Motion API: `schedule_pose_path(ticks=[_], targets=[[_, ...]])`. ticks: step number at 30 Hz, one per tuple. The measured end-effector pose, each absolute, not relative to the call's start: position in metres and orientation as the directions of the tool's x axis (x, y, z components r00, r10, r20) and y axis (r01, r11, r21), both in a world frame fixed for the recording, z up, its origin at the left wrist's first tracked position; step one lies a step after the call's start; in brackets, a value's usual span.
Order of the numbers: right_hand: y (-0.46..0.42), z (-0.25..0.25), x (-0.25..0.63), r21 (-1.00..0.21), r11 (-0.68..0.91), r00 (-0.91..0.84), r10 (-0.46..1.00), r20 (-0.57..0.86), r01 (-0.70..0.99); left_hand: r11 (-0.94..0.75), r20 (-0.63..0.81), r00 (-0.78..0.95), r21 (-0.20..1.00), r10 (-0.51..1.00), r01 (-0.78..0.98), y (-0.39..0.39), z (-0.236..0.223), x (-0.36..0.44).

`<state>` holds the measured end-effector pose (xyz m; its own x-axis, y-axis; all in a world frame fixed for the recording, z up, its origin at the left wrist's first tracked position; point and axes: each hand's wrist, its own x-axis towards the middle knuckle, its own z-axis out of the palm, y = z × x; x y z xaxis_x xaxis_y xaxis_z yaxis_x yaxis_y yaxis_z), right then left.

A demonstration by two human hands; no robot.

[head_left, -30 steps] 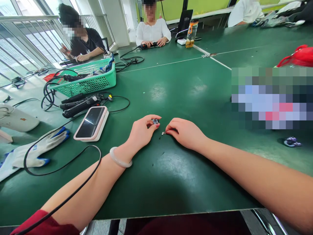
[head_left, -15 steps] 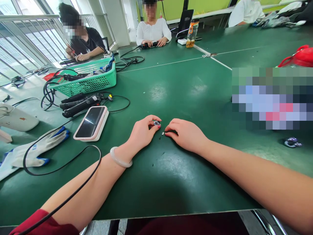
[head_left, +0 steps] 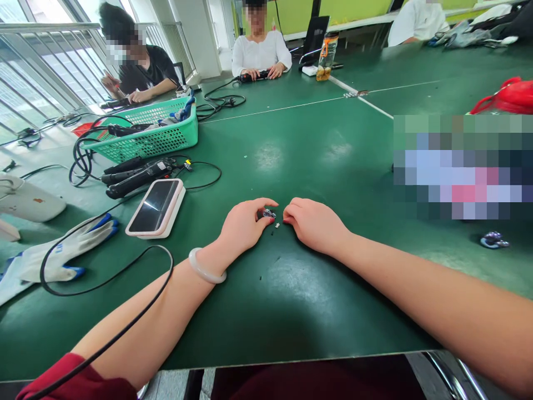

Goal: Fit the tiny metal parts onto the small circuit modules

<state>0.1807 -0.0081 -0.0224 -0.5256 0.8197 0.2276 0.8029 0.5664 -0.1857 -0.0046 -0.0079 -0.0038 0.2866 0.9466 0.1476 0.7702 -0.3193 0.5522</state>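
My left hand [head_left: 244, 223] rests on the green table [head_left: 300, 150], its thumb and forefinger pinched on a small dark electronic part [head_left: 268, 213]. A pale bangle [head_left: 205, 268] sits on that wrist. My right hand [head_left: 314, 223] lies just to the right, fingers curled tight against the table next to the part. What those fingers hold, if anything, is hidden. A few tiny specks [head_left: 275, 226] lie on the table between and below the two hands.
To the left lie a phone in a pink case [head_left: 156, 206], black cabled tools [head_left: 133, 178], a work glove [head_left: 62, 255] and a green basket [head_left: 145, 133]. A black cable [head_left: 137, 311] crosses my left forearm. Other people sit at the far side. A small part [head_left: 492, 240] lies at right.
Both hands have drawn closer together. The small part in my left hand has come down towards the table, and my right fingertips have shifted up beside it.
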Motion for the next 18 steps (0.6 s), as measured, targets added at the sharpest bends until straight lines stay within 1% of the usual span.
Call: schedule_pose_path(ticks=[2,4,7,9,11,18], targets=[[-0.0089,-0.0216,0.1802,-0.164,0.569,-0.533,0.817,0.221,0.806,-0.327,0.144,0.299,0.543,0.943,0.773,-0.0077,-0.0032,-0.005],[-0.0095,-0.0217,0.1796,-0.164,0.581,-0.54,0.808,0.237,0.797,-0.306,0.139,0.276,0.552,0.951,0.775,-0.0075,-0.003,-0.0047],[-0.011,-0.0222,0.1786,-0.208,0.616,-0.534,0.774,0.341,0.76,-0.272,0.126,0.25,0.632,0.96,0.726,-0.0087,-0.0027,-0.0027],[-0.013,-0.0215,0.1779,-0.247,0.646,-0.517,0.742,0.426,0.722,-0.273,0.113,0.278,0.71,0.954,0.649,-0.011,-0.0019,-0.0006],[-0.0152,-0.02,0.1774,-0.273,0.676,-0.505,0.709,0.493,0.684,-0.284,0.117,0.309,0.765,0.944,0.578,-0.0138,-0.0005,0.0013],[-0.018,-0.0166,0.1776,-0.254,0.723,-0.477,0.637,0.606,0.642,-0.266,0.119,0.312,0.831,0.943,0.489,-0.016,0.0009,0.0023]])
